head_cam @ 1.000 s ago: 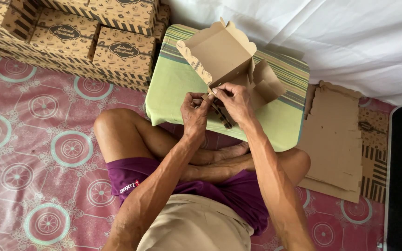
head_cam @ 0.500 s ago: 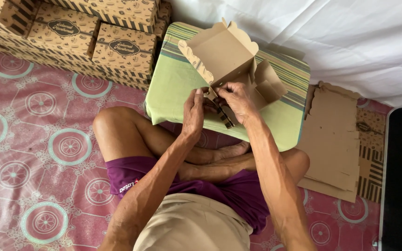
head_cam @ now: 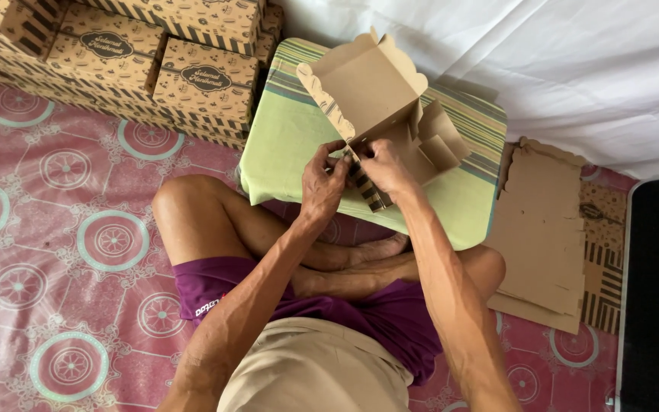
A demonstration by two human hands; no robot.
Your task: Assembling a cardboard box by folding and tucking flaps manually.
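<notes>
Both the left hand (head_cam: 323,181) and right hand (head_cam: 385,169) pinch the half-folded brown cardboard box (head_cam: 379,103), its lid and side flaps still open, on the green striped cushion (head_cam: 284,145)

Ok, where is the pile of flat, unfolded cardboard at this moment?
In the head view, the pile of flat cardboard lies on the patterned floor mat at the person's right, beside the green cushion and below the white sheet.
</notes>
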